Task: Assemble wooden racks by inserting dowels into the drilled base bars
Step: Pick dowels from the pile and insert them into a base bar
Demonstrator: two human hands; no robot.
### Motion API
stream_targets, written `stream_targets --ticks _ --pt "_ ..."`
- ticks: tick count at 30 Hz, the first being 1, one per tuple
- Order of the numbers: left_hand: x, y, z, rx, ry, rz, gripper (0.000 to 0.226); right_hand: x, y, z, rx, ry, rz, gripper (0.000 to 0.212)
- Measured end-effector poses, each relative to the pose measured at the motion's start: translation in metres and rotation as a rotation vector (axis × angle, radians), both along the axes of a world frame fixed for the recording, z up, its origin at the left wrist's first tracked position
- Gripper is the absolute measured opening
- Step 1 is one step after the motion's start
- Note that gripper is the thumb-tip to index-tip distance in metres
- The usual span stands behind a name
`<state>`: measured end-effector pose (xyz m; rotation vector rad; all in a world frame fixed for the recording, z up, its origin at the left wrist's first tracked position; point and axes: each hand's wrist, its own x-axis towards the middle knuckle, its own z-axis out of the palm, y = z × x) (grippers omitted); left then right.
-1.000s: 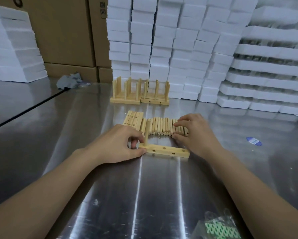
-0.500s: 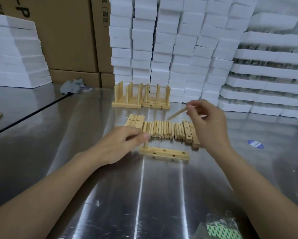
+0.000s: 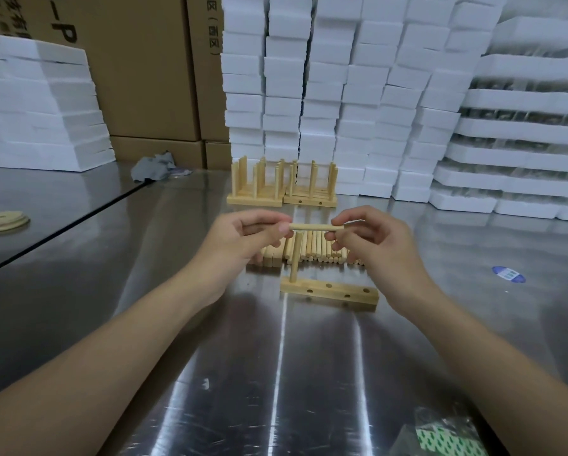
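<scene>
A drilled wooden base bar [image 3: 338,292] lies on the steel table [image 3: 210,357] with one dowel [image 3: 295,258] standing upright in its left end hole. Above it a loose dowel [image 3: 315,227] is held level between both hands. My left hand [image 3: 243,240] pinches its left end and my right hand [image 3: 371,241] pinches its right end. Behind the hands lies a row of loose dowels [image 3: 318,248], with spare base bars [image 3: 271,256] at its left. Two finished racks [image 3: 282,187] stand further back.
White foam blocks [image 3: 341,93] and cardboard boxes [image 3: 144,77] wall the table's far side. A grey rag [image 3: 154,169] and a tape roll [image 3: 4,220] lie at the left. A blue sticker [image 3: 508,274] is at right, a plastic bag [image 3: 447,436] near the front edge.
My left hand let go of the upright dowel and rose to take the left end of the dowel that my right hand lifted from the row. The dowel now lies level.
</scene>
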<state>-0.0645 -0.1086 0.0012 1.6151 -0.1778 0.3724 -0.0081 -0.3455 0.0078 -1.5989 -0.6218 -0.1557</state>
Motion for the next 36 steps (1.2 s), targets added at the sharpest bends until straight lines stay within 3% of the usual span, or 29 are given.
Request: stream_targets --ticks 11,20,24,29,36 --pt "0.002 0.004 0.001 -0.056 0.001 0.042 0.037 0.000 0.001 -0.001 0.020 -0.005 -0.012 0.018" --pt "-0.001 -0.005 0.002 -0.031 -0.101 0.028 0.032 -0.001 0.001 0.004 -0.147 -0.087 0.062 0.011" --pt "0.000 -0.011 -0.002 0.121 -0.161 0.011 0.037 0.000 0.004 0.003 -0.336 -0.155 0.059 0.005" --pt "-0.003 -0.016 -0.007 0.372 -0.230 0.007 0.055 0.001 -0.003 0.005 -0.364 -0.101 0.083 0.007" --pt "-0.003 -0.015 -0.013 0.541 -0.285 0.079 0.051 0.006 -0.015 0.007 -0.536 -0.064 0.058 0.005"
